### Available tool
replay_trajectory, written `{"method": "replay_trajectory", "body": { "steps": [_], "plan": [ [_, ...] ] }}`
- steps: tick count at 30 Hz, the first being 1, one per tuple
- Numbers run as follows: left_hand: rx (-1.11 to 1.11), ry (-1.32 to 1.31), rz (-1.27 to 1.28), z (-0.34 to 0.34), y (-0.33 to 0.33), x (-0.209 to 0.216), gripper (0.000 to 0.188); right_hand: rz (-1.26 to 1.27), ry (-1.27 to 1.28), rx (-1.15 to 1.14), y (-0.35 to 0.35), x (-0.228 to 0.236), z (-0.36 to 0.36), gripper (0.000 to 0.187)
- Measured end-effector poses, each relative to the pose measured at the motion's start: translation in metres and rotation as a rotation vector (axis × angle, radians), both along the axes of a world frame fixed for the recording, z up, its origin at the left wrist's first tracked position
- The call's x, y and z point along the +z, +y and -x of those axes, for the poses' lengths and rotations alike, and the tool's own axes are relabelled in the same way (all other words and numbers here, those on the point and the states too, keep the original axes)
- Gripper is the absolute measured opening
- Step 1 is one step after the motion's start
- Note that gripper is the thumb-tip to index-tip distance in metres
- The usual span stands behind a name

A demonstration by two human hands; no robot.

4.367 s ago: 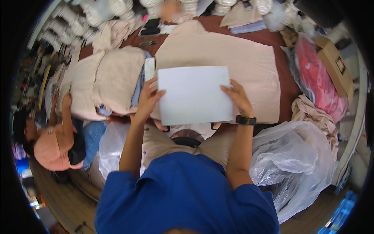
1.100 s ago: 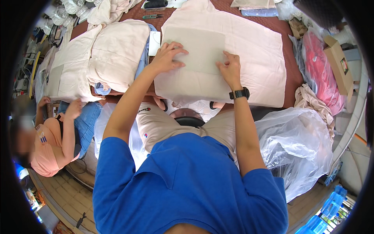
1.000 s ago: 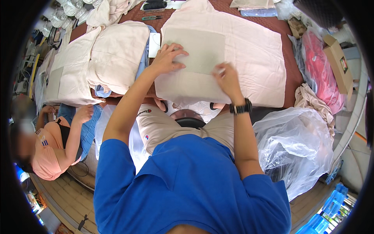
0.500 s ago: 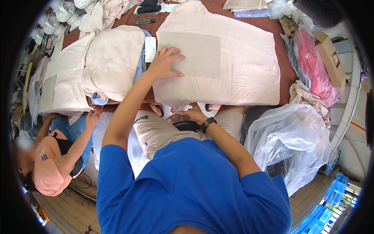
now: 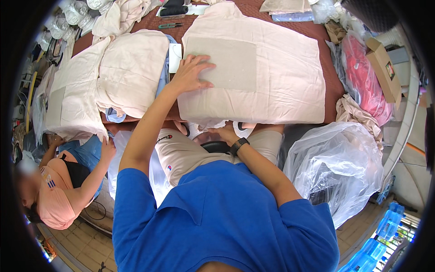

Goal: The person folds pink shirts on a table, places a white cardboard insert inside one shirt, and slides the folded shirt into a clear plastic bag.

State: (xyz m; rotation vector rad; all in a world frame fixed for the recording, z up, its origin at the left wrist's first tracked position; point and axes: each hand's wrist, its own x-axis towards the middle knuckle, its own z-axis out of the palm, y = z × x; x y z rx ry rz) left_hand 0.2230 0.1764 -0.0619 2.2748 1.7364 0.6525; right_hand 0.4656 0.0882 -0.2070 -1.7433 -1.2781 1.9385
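Steadying the grey panel (image 5: 235, 65) on the cream garment (image 5: 290, 79) looks like your step in hand. The panel lies flat on the garment's left half, set back from the front edge, on the brown-covered table (image 5: 332, 93). Your left hand (image 5: 190, 75) is over the panel's left side, fingers spread and bent. Your right hand (image 5: 225, 132) is low by the garment's front edge, above your lap; whether its fingers pinch the cloth, you cannot tell. The next move probably calls for holding the panel square while your right hand manages that near edge.
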Motion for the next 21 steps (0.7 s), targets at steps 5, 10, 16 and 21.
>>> {"method": "replay_trajectory", "body": {
  "steps": [5, 10, 16, 21],
  "plan": [
    [0.018, -0.032, 0.010, 0.005, 0.002, -0.008, 0.059, 0.042, 0.243, 0.123, 0.011, 0.024, -0.006, 0.078],
    [0.011, -0.072, 0.066, 0.004, 0.011, -0.010, 0.048, -0.042, 0.145, 0.380, 0.005, 0.023, -0.018, 0.065],
    [0.044, -0.104, 0.187, 0.010, 0.019, -0.011, 0.030, -0.083, 0.281, 0.566, 0.011, 0.125, -0.037, 0.054],
    [0.070, -0.392, 0.489, 0.028, 0.040, -0.003, 0.062, -0.094, 0.220, 0.450, 0.088, 0.244, -0.032, 0.049]
  ]
}}
